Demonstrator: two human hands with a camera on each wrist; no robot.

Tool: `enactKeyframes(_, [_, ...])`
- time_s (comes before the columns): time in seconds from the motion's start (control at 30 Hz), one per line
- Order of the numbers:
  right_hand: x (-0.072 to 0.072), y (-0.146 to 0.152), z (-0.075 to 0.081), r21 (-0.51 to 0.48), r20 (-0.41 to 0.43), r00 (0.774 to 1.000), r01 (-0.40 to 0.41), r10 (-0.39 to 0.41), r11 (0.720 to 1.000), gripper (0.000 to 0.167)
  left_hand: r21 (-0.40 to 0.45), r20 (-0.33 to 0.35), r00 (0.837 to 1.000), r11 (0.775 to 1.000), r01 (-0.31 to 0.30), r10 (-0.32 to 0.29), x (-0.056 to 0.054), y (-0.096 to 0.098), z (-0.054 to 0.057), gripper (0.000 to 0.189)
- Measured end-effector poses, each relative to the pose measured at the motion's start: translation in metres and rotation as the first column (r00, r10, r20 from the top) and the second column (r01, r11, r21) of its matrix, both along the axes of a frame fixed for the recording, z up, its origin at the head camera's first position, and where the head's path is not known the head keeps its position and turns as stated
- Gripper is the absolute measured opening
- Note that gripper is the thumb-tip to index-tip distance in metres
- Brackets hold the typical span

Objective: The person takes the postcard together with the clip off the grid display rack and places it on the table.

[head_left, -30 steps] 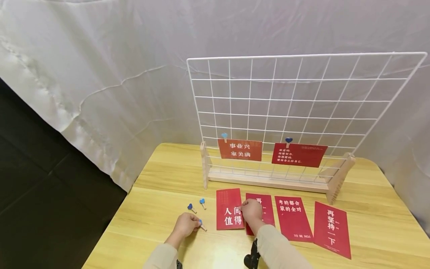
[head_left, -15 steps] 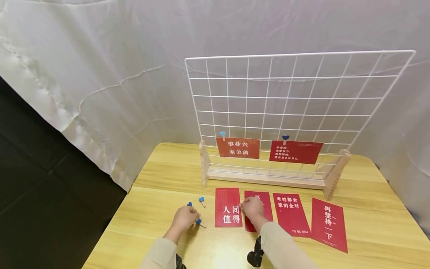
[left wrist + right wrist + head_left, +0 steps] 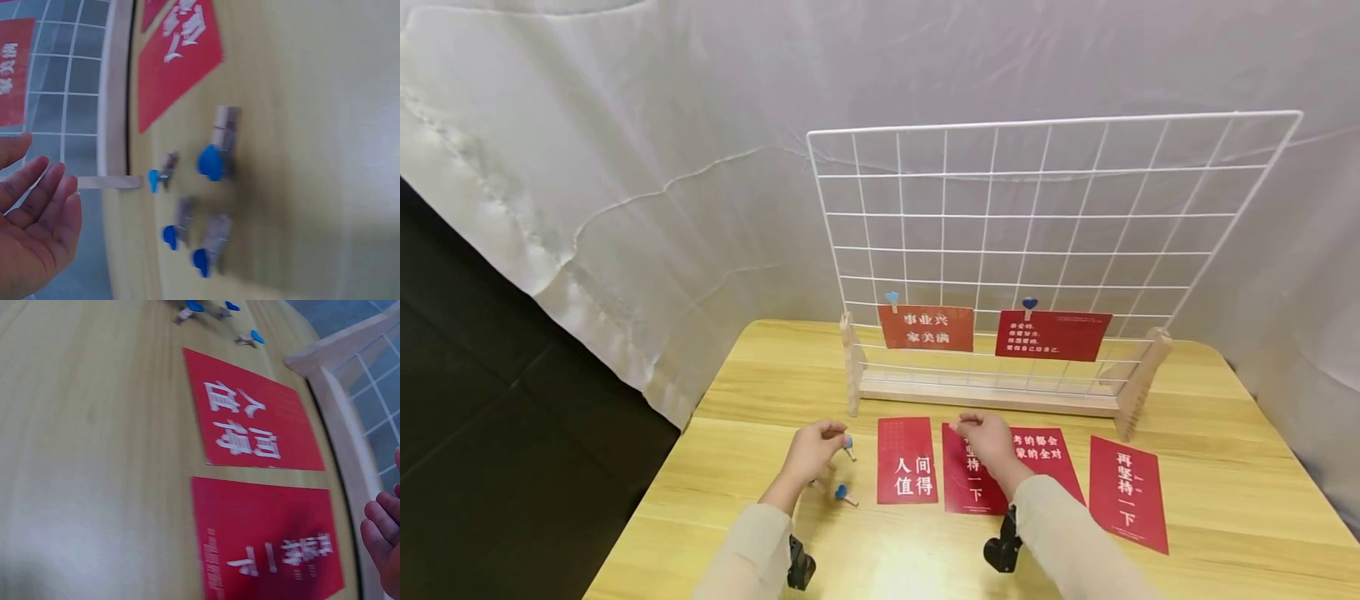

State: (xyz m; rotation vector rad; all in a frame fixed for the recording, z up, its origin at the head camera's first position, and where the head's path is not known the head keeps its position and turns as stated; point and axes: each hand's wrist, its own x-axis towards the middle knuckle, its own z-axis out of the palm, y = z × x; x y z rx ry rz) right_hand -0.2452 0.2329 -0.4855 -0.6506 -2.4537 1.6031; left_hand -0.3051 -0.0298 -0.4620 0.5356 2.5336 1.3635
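Observation:
My left hand hovers over small wooden clothespins with blue hearts. Its fingers are loosely bent and hold nothing in the left wrist view. Several clothespins lie on the table there, the largest-looking a clothespin nearest the red cards; in the head view the hand hides some of them. My right hand is over the top of the second red card, fingers relaxed with nothing between them; only part of this hand shows in the right wrist view. To the left lies a red card with large white characters.
Behind the cards stands a white wire grid on a wooden base. Clothespins hold an orange-red card and a dark red card on it. Two more cards, including a red card, lie to the right on the wooden table.
My left hand has come away from the front clothespin and moved toward the far side. My right hand has shifted right and away from the gap between the first two cards. The head view has shifted slightly.

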Motion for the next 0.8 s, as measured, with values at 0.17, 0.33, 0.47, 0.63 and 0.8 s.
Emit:
enactKeyframes(0.17, [-0.004, 0.008, 0.016, -0.038, -0.057, 0.998, -0.015, 0.013, 0.999, 0.033, 0.041, -0.044, 0.999, 0.999, -0.005, 0.007, -0.009, 0.009, 0.016, 0.024])
enactKeyframes(0.33, [-0.007, 0.015, 0.030, -0.031, -0.075, 0.997, -0.024, 0.021, 0.999, 0.035, 0.067, -0.037, 0.999, 0.997, -0.032, 0.035, -0.018, 0.019, 0.033, 0.025])
enactKeyframes(0.47, [-0.008, 0.021, 0.039, -0.027, -0.104, 0.994, -0.029, 0.026, 0.999, 0.036, 0.074, -0.067, 0.997, 0.997, -0.021, 0.026, -0.025, 0.027, 0.045, 0.026])
enactKeyframes(0.63, [-0.010, 0.030, 0.046, -0.005, -0.133, 0.991, -0.025, 0.025, 1.000, 0.039, 0.078, -0.121, 0.993, 0.997, 0.002, 0.008, -0.033, 0.037, 0.055, 0.026])
enactKeyframes(0.8, [-0.011, 0.034, 0.056, -0.016, -0.130, 0.991, -0.024, 0.022, 1.000, 0.040, 0.087, -0.146, 0.989, 0.996, 0.010, 0.003, -0.041, 0.046, 0.064, 0.026])
